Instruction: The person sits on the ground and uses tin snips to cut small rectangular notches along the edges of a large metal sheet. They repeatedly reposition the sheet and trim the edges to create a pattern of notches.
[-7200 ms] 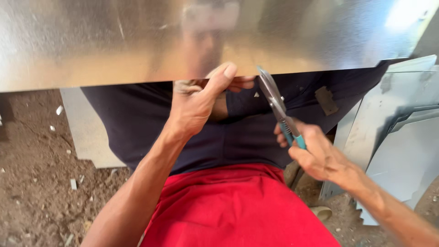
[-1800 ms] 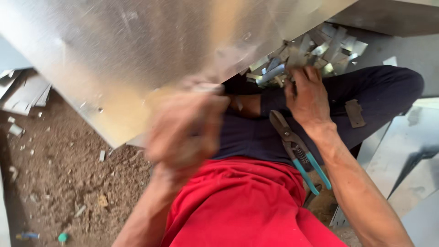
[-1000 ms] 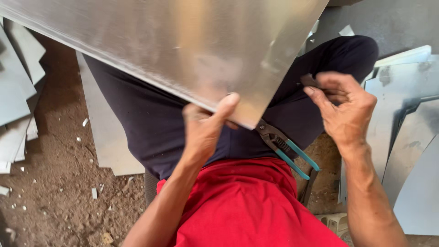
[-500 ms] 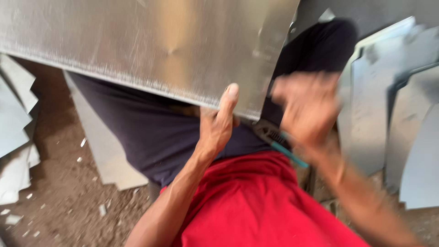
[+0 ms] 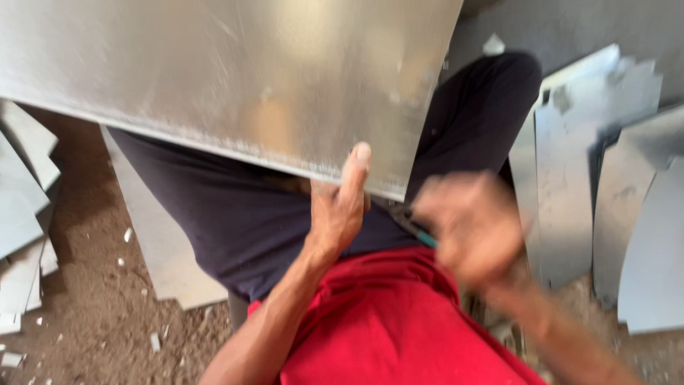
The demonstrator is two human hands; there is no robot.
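My left hand (image 5: 340,214) pinches the metal sheet's (image 5: 235,78) near edge, sheet running left-right just beyond; my right hand (image 5: 474,228) (blurred, grip unreadable) sits right by the teal-handled snips (image 5: 417,232).

There are no packages, no labels, no signs and no screens in this view. The large metal sheet (image 5: 235,78) that fills the upper part is bare and grey, without any sticker or print on it.
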